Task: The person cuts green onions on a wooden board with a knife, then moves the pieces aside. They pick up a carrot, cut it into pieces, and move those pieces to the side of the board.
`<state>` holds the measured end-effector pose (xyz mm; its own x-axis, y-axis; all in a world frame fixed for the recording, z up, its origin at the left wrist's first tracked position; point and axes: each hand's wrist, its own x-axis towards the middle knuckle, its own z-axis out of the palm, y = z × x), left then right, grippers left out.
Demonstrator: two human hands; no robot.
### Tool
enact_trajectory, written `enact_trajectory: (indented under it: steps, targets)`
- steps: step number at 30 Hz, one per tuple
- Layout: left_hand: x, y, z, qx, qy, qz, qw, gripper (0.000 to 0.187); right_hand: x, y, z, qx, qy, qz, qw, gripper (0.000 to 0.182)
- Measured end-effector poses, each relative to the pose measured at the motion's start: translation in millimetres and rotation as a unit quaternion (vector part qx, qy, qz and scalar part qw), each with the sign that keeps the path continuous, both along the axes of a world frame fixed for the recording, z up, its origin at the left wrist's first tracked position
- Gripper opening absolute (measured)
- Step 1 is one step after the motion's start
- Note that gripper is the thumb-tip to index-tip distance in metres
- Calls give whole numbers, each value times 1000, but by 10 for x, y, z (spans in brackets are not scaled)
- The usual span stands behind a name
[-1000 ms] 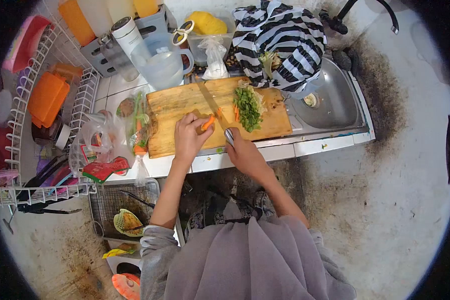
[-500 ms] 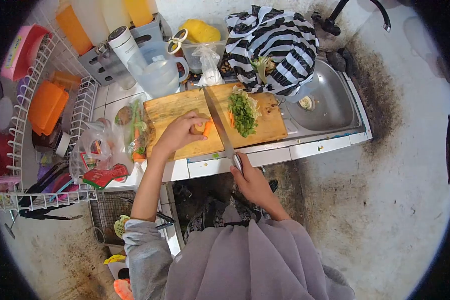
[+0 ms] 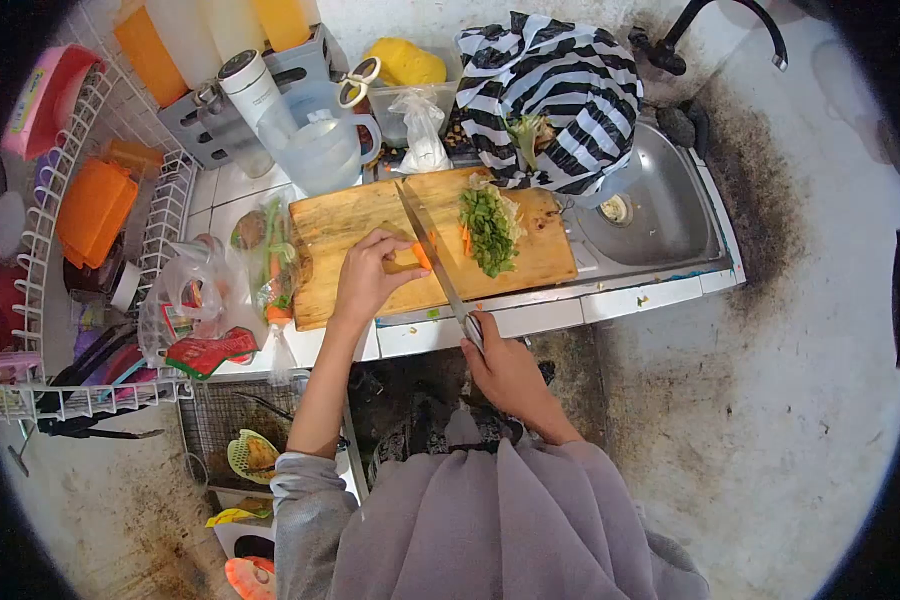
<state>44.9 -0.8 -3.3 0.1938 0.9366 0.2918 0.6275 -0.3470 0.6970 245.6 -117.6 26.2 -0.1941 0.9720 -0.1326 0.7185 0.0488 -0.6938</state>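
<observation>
A wooden cutting board (image 3: 345,215) lies on the tiled counter. My left hand (image 3: 365,280) pins a small orange carrot piece (image 3: 422,256) on the board. My right hand (image 3: 500,365) grips the handle of a long knife (image 3: 425,245), whose blade lies across the board right beside the carrot. A pile of chopped greens (image 3: 492,230) with some carrot strips sits on the board's right half.
A striped cloth bag (image 3: 555,95) hangs over a steel sink (image 3: 670,200) at right. A clear jug (image 3: 320,140), bottles and a dish rack (image 3: 90,200) with orange tubs crowd the left. A bag of vegetables (image 3: 270,255) lies left of the board.
My right hand drew back from the board's edge toward my body, pulling the knife along. My left hand shifted on the carrot and stays on it.
</observation>
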Motion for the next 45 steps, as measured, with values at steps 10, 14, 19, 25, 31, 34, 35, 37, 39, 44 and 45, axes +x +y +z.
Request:
enact_trajectory:
  steps: [10, 14, 19, 25, 31, 34, 35, 37, 39, 44, 45]
  targets:
    - [145, 274, 386, 126, -88, 10, 988, 17, -120, 20, 107, -44, -65, 21, 997, 37]
    - [556, 618, 401, 177, -38, -106, 978, 24, -169, 3, 75, -33, -102, 22, 994, 39]
    - [690, 835, 222, 140, 29, -148, 979, 32, -178, 29, 109, -61, -106, 18, 992, 39]
    - [622, 864, 120, 119, 109, -152, 975, 37, -216, 56, 205, -75, -114, 31, 990, 35]
    - [609, 871, 100, 99, 115, -147, 977, 36, -212, 94, 242, -111, -118, 41, 986, 36]
    - [612, 868, 113, 90, 113, -148, 978, 35, -215, 111, 280, -123, -118, 46, 984, 36]
    - [617, 873, 114, 83, 106, -153, 979, 35, -213, 118, 286, -128, -118, 42, 984, 37]
    - [627, 881, 104, 85, 106, -150, 979, 34, -198, 125, 293, -133, -119, 38, 983, 37]
    - [626, 881, 104, 88, 108, -146, 979, 34, -184, 118, 296, -120, -103, 43, 986, 37]
    - [620, 879, 110, 77, 103, -139, 982, 33, -185, 149, 306, -139, -122, 42, 982, 36]
    - [623, 876, 116, 77, 103, -140, 982, 33, -181, 144, 307, -135, -116, 42, 983, 35]
